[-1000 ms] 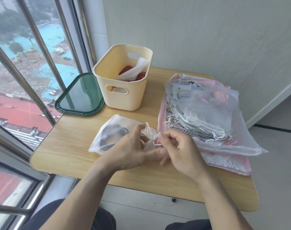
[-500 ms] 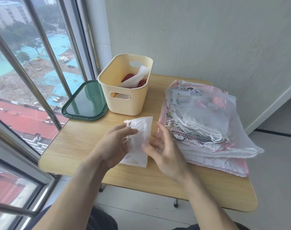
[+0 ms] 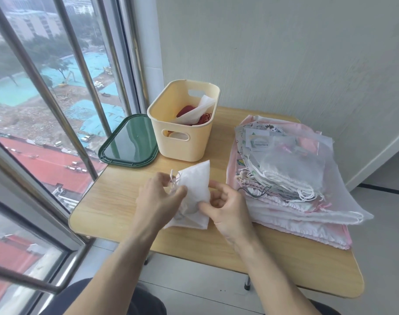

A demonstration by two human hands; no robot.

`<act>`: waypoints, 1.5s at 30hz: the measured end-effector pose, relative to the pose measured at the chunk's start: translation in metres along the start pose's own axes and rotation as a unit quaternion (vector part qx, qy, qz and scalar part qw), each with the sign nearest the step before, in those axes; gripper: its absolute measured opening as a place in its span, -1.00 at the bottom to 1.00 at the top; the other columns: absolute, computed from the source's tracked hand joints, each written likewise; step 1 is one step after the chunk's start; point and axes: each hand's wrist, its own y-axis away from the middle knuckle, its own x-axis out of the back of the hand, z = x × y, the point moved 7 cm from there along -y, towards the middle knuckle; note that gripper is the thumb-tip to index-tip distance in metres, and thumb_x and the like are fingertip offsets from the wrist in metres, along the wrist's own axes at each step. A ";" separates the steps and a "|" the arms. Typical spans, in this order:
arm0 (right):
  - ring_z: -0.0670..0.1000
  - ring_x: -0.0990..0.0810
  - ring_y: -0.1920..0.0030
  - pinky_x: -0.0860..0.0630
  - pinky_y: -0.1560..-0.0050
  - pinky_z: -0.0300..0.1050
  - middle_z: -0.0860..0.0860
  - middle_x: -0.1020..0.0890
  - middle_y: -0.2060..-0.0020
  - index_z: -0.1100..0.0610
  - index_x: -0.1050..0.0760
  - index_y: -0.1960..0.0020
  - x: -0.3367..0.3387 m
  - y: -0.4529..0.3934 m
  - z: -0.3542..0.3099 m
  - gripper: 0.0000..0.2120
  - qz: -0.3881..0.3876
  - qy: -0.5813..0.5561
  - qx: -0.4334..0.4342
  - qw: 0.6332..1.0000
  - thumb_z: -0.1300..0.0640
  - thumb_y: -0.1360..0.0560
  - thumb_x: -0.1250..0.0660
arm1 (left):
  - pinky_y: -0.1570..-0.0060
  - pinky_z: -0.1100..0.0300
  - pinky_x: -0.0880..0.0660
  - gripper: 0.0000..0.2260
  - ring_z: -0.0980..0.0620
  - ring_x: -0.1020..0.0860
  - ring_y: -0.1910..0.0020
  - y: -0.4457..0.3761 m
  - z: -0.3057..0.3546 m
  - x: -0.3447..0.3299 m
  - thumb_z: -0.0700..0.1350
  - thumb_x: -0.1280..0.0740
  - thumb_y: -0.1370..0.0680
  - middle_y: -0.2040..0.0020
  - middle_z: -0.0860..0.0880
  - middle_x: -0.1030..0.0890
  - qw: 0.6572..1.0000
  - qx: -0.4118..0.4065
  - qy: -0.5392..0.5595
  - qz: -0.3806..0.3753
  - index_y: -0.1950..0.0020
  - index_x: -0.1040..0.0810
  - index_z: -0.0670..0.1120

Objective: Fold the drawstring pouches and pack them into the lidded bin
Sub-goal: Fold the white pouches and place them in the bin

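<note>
Both hands point(image 3: 162, 196) pinching white pouch point(image 3: 195, 189).

soft daylight enters from the window point(image 3: 46, 110) at left; wide-angle edges bend, focus slightly soft.

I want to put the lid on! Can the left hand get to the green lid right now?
Probably not straight away. The left hand is busy gripping the white pouch. The green lid lies flat beside the bin with nothing on top, so the way looks free once the pouch is let go.
</note>
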 end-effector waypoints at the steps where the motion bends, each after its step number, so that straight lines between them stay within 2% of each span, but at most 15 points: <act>1: 0.01 -0.59 0.29 -0.57 0.14 -0.02 -0.03 -0.67 0.29 0.00 -0.59 -0.11 -0.002 -0.001 -0.001 -0.59 -0.014 0.015 0.006 1.000 0.36 -0.35 -0.50 | -0.26 -0.16 -0.42 -0.55 -0.09 -0.46 -0.24 0.000 -0.004 -0.001 0.14 -0.37 -0.43 -0.13 0.01 -0.51 0.998 0.010 -0.056 -0.002 -0.25 -0.45 0.00; 3: -0.05 -0.54 0.32 -0.53 0.21 -0.04 -0.08 -0.63 0.33 0.04 -0.63 -0.08 -0.006 -0.002 -0.005 -0.66 -0.035 0.051 0.024 0.998 0.32 -0.36 -0.48 | -0.32 -0.15 -0.37 -0.49 -0.14 -0.39 -0.31 0.000 -0.004 -0.003 0.09 -0.33 -0.51 -0.21 -0.06 -0.49 0.996 0.009 -0.088 -0.020 -0.40 -0.34 -0.05; 7: -0.01 -0.70 0.10 -0.64 0.03 0.12 -0.08 -0.72 0.08 0.00 -0.57 -0.13 -0.011 -0.001 -0.014 -0.69 -0.053 0.096 0.046 0.993 0.20 -0.41 -0.36 | -0.02 0.04 -0.57 -0.57 0.01 -0.60 -0.03 0.003 0.006 -0.007 -0.03 -0.41 -0.50 -0.02 0.02 -0.58 0.995 0.030 0.072 -0.066 -0.33 -0.40 -0.03; 9: 0.01 -0.71 0.02 -0.63 -0.06 0.15 -0.04 -0.72 0.02 0.01 -0.51 -0.20 -0.015 0.000 -0.019 -0.62 -0.064 0.077 0.057 0.993 0.28 -0.43 -0.32 | 0.07 0.09 -0.58 -0.55 0.05 -0.62 0.06 0.003 0.008 -0.005 -0.05 -0.46 -0.49 -0.03 0.01 -0.59 0.990 0.038 0.118 -0.062 -0.33 -0.41 -0.04; 12: 0.07 -0.72 -0.03 -0.63 -0.09 0.18 0.03 -0.72 -0.03 0.02 -0.46 -0.33 -0.011 0.001 -0.027 -0.52 -0.052 0.029 0.079 0.995 0.35 -0.46 -0.35 | 0.10 0.06 -0.62 -0.49 0.06 -0.62 0.10 0.008 0.025 0.002 -0.06 -0.50 -0.47 -0.02 0.04 -0.56 0.992 -0.011 0.122 -0.027 -0.36 -0.39 0.00; 15: 0.05 -0.72 -0.03 -0.66 0.02 0.07 0.03 -0.71 -0.08 -0.01 -0.44 -0.39 -0.003 0.002 -0.035 -0.46 -0.030 -0.034 0.082 0.996 0.30 -0.49 -0.47 | 0.27 0.25 -0.58 -0.50 0.14 -0.60 0.16 0.013 0.056 0.018 -0.13 -0.50 -0.46 0.00 0.06 -0.54 0.989 -0.097 0.101 0.038 -0.33 -0.41 0.10; 18: 0.05 -0.72 -0.01 -0.68 0.22 0.02 0.05 -0.63 -0.18 0.00 -0.29 -0.51 0.013 0.006 -0.045 -0.32 0.001 -0.123 0.058 0.991 0.25 -0.48 -0.49 | 0.14 0.19 -0.54 -0.52 0.04 -0.58 0.04 0.015 0.101 0.047 -0.16 -0.44 -0.50 -0.04 0.08 -0.52 0.968 -0.201 0.079 0.131 -0.35 -0.39 0.14; 22: 0.11 -0.72 0.14 -0.65 0.27 0.21 0.09 -0.65 -0.06 0.06 -0.43 -0.32 0.044 0.007 -0.050 -0.61 0.068 -0.125 0.051 0.989 0.31 -0.56 -0.39 | 0.05 0.16 -0.48 -0.54 0.08 -0.49 0.04 -0.020 0.162 0.076 -0.21 -0.26 -0.55 -0.21 -0.05 -0.45 0.938 -0.277 0.069 0.198 -0.40 -0.33 0.13; 27: 0.16 -0.65 0.28 -0.65 0.31 0.05 0.15 -0.66 0.12 0.16 -0.51 -0.14 0.072 0.007 -0.049 -0.76 0.119 -0.139 0.048 0.982 0.36 -0.52 -0.42 | 0.43 0.37 -0.43 -0.60 0.05 -0.50 0.12 -0.124 0.196 0.055 -0.27 -0.14 -0.62 -0.26 -0.13 -0.41 0.965 -0.224 -0.037 0.131 -0.39 -0.40 0.08; 30: 0.16 -0.64 0.32 -0.65 0.28 0.14 0.13 -0.67 0.15 0.18 -0.55 -0.07 0.081 0.003 -0.047 -0.81 0.132 -0.136 0.056 0.980 0.35 -0.50 -0.44 | 0.20 0.13 -0.61 -0.59 -0.14 -0.54 -0.08 -0.172 0.191 0.031 -0.31 -0.13 -0.60 -0.33 -0.16 -0.44 0.976 -0.176 -0.083 0.098 -0.36 -0.48 0.03; 33: 0.13 -0.64 0.32 -0.64 0.31 0.09 0.13 -0.66 0.18 0.22 -0.54 -0.05 0.084 0.000 -0.049 -0.83 0.136 -0.131 0.062 0.980 0.37 -0.50 -0.43 | -0.06 -0.04 -0.61 -0.60 -0.19 -0.54 -0.16 -0.200 0.184 0.003 -0.32 -0.14 -0.59 -0.35 -0.15 -0.45 0.977 -0.156 -0.135 0.057 -0.36 -0.49 -0.01; 36: 0.11 -0.62 0.34 -0.62 0.35 0.00 0.15 -0.66 0.19 0.22 -0.53 -0.04 0.085 -0.001 -0.051 -0.82 0.135 -0.137 0.066 0.979 0.39 -0.49 -0.42 | -0.11 0.03 -0.56 -0.66 -0.17 -0.55 -0.12 -0.220 0.173 -0.017 -0.32 -0.24 -0.57 -0.19 -0.11 -0.55 0.960 -0.143 -0.235 0.044 -0.30 -0.53 -0.09; 40: 0.11 -0.62 0.33 -0.61 0.34 -0.01 0.16 -0.66 0.22 0.23 -0.55 -0.02 0.085 -0.005 -0.050 -0.85 0.113 -0.122 0.070 0.984 0.40 -0.50 -0.41 | -0.09 0.00 -0.56 -0.75 -0.18 -0.57 0.01 -0.237 0.137 -0.048 -0.13 -0.36 -0.50 -0.04 -0.12 -0.60 0.904 -0.080 -0.408 -0.096 -0.15 -0.60 -0.17; 42: 0.14 -0.61 0.31 -0.61 0.31 0.01 0.20 -0.64 0.24 0.24 -0.56 0.01 0.083 -0.005 -0.048 -0.87 0.101 -0.110 0.068 0.986 0.40 -0.49 -0.41 | -0.14 -0.05 -0.54 -0.70 -0.19 -0.55 -0.05 -0.240 0.139 -0.054 -0.09 -0.38 -0.49 -0.12 -0.13 -0.55 0.870 -0.101 -0.471 -0.100 -0.19 -0.56 -0.13; 45: 0.23 -0.61 0.30 -0.59 0.29 0.02 0.22 -0.63 0.29 0.19 -0.58 0.07 0.080 -0.005 -0.047 -0.87 0.094 -0.099 0.068 0.988 0.39 -0.49 -0.41 | -0.17 -0.02 -0.52 -0.63 -0.18 -0.47 -0.15 -0.235 0.168 -0.054 -0.16 -0.47 -0.48 -0.20 -0.16 -0.44 0.841 -0.217 -0.495 -0.017 -0.24 -0.47 -0.12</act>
